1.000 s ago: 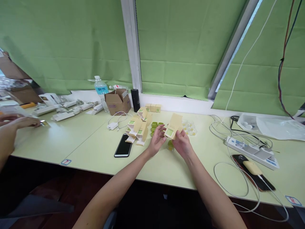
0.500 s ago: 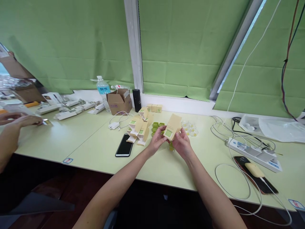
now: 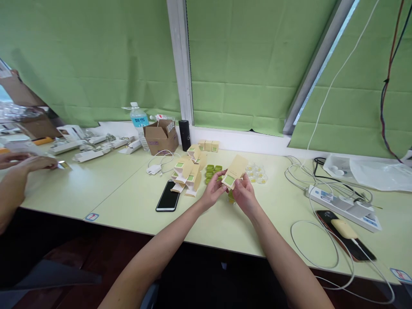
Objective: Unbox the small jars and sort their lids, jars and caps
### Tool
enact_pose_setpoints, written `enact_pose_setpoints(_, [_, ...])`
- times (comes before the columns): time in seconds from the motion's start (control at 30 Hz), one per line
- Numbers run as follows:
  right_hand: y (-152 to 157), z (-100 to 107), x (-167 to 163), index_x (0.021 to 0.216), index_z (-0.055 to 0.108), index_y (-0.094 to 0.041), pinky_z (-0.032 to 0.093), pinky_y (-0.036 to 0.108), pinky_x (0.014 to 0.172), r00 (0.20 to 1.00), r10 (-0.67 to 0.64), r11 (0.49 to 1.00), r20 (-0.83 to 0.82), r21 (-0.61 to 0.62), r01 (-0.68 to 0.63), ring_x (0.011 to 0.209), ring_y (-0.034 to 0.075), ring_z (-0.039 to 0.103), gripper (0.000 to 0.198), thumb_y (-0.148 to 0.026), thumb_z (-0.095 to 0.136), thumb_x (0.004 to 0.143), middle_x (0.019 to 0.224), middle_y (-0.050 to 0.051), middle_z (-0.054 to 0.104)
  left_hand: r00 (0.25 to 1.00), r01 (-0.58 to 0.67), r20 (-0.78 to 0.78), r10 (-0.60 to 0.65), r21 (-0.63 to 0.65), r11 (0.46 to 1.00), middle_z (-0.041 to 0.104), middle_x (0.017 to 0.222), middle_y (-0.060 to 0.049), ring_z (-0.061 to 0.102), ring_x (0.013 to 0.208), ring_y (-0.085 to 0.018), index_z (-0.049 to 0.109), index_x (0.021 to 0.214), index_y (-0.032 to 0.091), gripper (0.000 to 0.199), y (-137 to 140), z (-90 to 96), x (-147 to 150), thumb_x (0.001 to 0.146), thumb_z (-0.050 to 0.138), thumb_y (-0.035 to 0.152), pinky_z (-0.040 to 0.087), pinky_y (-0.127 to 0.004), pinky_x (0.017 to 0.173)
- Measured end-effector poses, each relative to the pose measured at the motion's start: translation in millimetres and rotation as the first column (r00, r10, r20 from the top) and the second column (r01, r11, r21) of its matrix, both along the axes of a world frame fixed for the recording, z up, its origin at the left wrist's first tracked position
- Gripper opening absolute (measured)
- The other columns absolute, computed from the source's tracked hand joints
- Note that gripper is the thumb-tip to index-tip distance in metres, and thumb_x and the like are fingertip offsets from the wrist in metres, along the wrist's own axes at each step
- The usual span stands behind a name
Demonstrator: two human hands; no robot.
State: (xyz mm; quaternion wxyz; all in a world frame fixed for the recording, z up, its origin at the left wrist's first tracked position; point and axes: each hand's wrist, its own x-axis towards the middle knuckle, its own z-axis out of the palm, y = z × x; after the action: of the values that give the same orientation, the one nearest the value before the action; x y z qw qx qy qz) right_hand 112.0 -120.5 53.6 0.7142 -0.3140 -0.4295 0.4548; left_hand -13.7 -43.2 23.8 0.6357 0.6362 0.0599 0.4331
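Note:
A small tan paper box (image 3: 237,168) with a green square on its face is held between my two hands above the table. My left hand (image 3: 212,189) grips its left edge, fingers closed on it. On the box's lower right side, my right hand (image 3: 245,192) is also closed, thumb toward the front. Just beyond my left hand are several green cups (image 3: 210,171), partly hidden by the hands. Clear plastic cups (image 3: 256,173) with yellow centres sit behind my right hand. More tan boxes (image 3: 189,174), with flaps raised, are heaped to the left.
A black phone (image 3: 168,196) lies left of my hands, near a white charger (image 3: 154,169). At the back stand a cardboard box (image 3: 161,139), a water bottle (image 3: 139,122) and finished-looking small boxes (image 3: 209,146). Rightward are a power strip (image 3: 343,209) and cables. Another person's hands (image 3: 30,163) work far left.
The box in my hands has tipped slightly, its upper part leaning right and away. My right fingers have shifted a little along it. The things on the table look unmoved.

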Motion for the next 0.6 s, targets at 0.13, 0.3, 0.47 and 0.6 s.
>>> enact_pose_setpoints(0.13, [2.9, -6.6, -0.5, 0.134, 0.049, -0.037, 0.055, 0.031, 0.071, 1.0, -0.016, 1.0, -0.003, 0.015, 0.016, 0.099, 0.022, 0.07, 0.069, -0.055, 0.082, 0.076, 0.125, 0.003, 0.071, 0.998, 0.051, 0.04, -0.048, -0.09, 0.995, 0.054, 0.134, -0.011, 0.061, 0.101, -0.021, 0.05, 0.129, 0.023, 0.056, -1.3, 0.9, 0.5, 0.084, 0.076, 0.044, 0.054, -0.033, 0.081])
enact_pose_setpoints(0.3, [5.7, -14.2, -2.4, 0.145, 0.039, -0.039, 0.057, 0.038, 0.096, 0.999, -0.029, 0.999, 0.025, 0.031, 0.028, 0.123, 0.024, 0.065, 0.082, -0.051, 0.083, 0.077, 0.142, 0.004, 0.062, 0.996, 0.065, 0.074, -0.052, -0.19, 0.98, 0.058, 0.125, -0.007, 0.058, 0.113, -0.022, 0.051, 0.123, 0.024, 0.051, -1.8, -0.4, 1.8, 0.077, 0.074, 0.027, 0.05, -0.033, 0.092])
enact_pose_setpoints(0.47, [4.8, -13.1, -5.5, 0.149, 0.032, -0.037, 0.057, 0.041, 0.098, 0.998, -0.058, 0.998, -0.018, -0.001, 0.058, 0.119, 0.025, 0.068, 0.09, -0.041, 0.086, 0.076, 0.134, 0.006, 0.068, 0.996, 0.039, 0.084, -0.025, -0.164, 0.986, 0.058, 0.116, -0.003, 0.057, 0.107, -0.02, 0.048, 0.122, 0.025, 0.057, 1.3, -4.7, 4.6, 0.069, 0.066, 0.015, 0.047, -0.033, 0.091])
enact_pose_setpoints(0.6, [3.8, -6.2, -1.5, 0.133, 0.048, -0.036, 0.061, 0.039, 0.08, 0.983, -0.085, 0.996, -0.165, -0.039, 0.08, 0.101, 0.024, 0.073, 0.065, -0.049, 0.082, 0.079, 0.117, 0.002, 0.073, 0.992, 0.069, 0.108, -0.06, -0.089, 0.994, 0.054, 0.109, -0.003, 0.054, 0.093, -0.016, 0.05, 0.113, 0.024, 0.053, 2.5, -6.7, 6.4, 0.064, 0.068, 0.015, 0.046, -0.026, 0.073])
